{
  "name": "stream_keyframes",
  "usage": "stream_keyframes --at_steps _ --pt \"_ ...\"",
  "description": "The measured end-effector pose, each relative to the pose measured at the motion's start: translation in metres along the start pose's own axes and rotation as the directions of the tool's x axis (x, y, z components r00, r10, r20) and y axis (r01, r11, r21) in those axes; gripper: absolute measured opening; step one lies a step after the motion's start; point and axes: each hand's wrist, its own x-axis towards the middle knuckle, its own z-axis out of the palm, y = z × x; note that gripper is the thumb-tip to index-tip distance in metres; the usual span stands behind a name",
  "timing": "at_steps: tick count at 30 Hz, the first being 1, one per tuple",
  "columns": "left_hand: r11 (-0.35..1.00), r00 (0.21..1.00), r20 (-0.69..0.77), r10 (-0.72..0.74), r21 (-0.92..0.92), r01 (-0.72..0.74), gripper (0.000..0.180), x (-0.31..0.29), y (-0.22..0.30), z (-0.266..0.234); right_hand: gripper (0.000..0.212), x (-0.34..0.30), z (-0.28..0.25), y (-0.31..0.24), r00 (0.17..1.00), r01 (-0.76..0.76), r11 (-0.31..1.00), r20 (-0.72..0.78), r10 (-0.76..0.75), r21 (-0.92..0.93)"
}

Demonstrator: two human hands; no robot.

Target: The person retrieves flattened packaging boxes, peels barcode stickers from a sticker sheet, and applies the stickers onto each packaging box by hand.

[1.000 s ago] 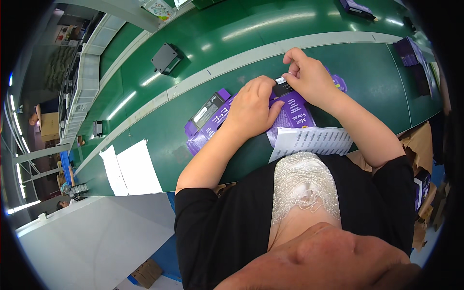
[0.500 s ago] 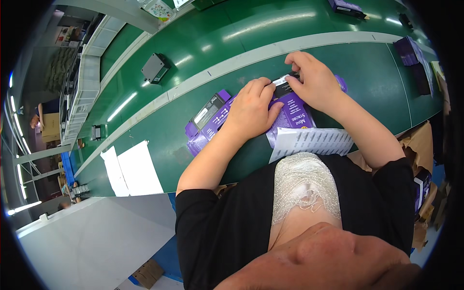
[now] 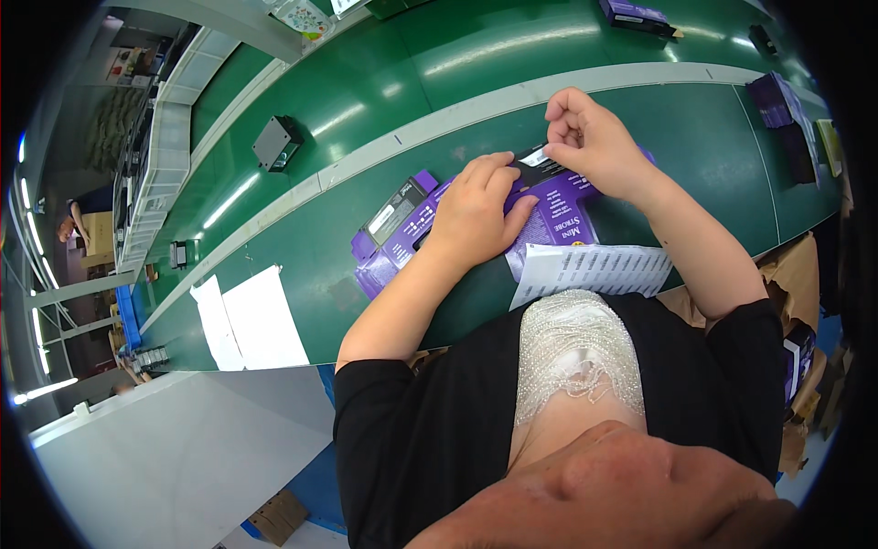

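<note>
Flattened purple printed cartons point(image 3: 554, 210) with black panels lie on the green bench in front of me, partly overlapping. My left hand point(image 3: 477, 206) rests on them, fingers extended and thumb spread away, with nothing visible in its grasp. A small white label point(image 3: 535, 157) sits on a carton's black panel, between my hands. At the label's right end is the thumb of my right hand point(image 3: 590, 137); its other fingers curl loosely, apart from the thumb. A sheet of printed labels point(image 3: 594, 269) lies nearest my body, over the cartons' near edge.
White paper sheets point(image 3: 251, 320) lie to the left. Beyond a pale rail point(image 3: 416, 133), a green conveyor carries a black-and-grey box-shaped device point(image 3: 277, 144) and a purple carton point(image 3: 637, 15). Stacked purple cartons point(image 3: 783, 123) stand at the right. Someone works by a cardboard box point(image 3: 96, 235) far left.
My right fingers have lifted and curled, while the thumb stays by the label. The left hand barely moved. On the conveyor, the device and purple carton have shifted left.
</note>
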Motion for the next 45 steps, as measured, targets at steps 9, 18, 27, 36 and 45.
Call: stream_keyframes --at_steps 9,18,27,36,45 --pt "0.999 0.999 -0.011 -0.041 -0.034 0.041 0.057 0.003 0.001 -0.001 0.031 0.000 0.005 0.002 0.997 0.029 0.994 -0.068 -0.036 -0.109" --pt "1.000 0.995 0.100 -0.004 0.025 0.001 0.043 0.010 0.006 -0.008 0.030 0.000 0.005 -0.001 0.995 0.003 0.984 -0.102 -0.022 -0.178" --pt "0.998 0.995 0.092 0.028 0.050 -0.032 0.039 0.011 0.006 -0.007 0.029 0.002 0.008 -0.001 0.992 -0.013 0.951 -0.120 -0.026 -0.308" --pt "0.997 0.991 0.133 0.008 0.073 -0.018 0.039 0.014 0.009 -0.009 0.028 0.006 0.005 -0.001 0.996 -0.003 0.925 -0.084 -0.031 -0.380" --pt "0.984 0.968 0.246 -0.038 0.179 -0.007 0.043 0.034 0.016 -0.009 0.026 0.007 -0.003 0.009 0.989 -0.057 0.982 -0.145 0.030 -0.180"
